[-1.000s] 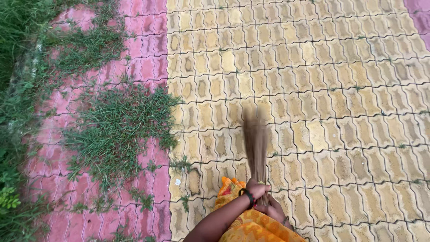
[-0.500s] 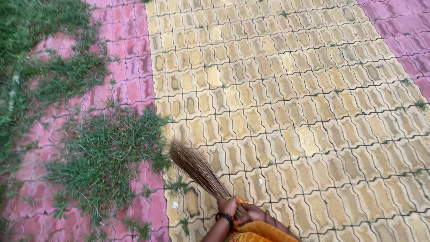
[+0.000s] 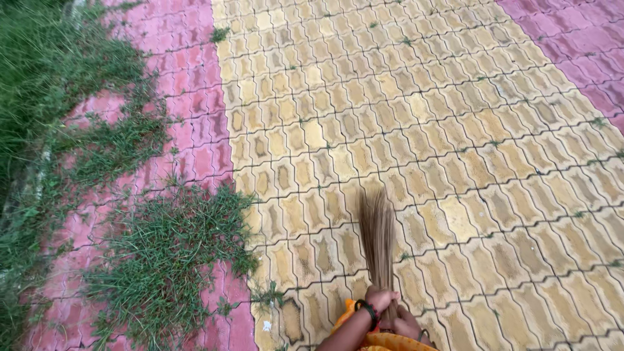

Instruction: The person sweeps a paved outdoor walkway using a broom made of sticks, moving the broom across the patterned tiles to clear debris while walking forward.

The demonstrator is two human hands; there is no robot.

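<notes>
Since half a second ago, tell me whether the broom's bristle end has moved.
Yes. The broom has swung right, away from the grass patch at the pink border; its bristles now point straight ahead over the yellow pavers.

Bare forearm, black and red wristband [image 3: 369, 311], orange patterned garment [image 3: 396, 340]

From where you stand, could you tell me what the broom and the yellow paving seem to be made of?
The broom looks like a bundle of thin dry plant stalks or fibres, brown and matt, fanning into fine strands. The yellow paving appears to be moulded concrete interlocking blocks, rough and dull, with dark joints and small weeds between them.
</notes>
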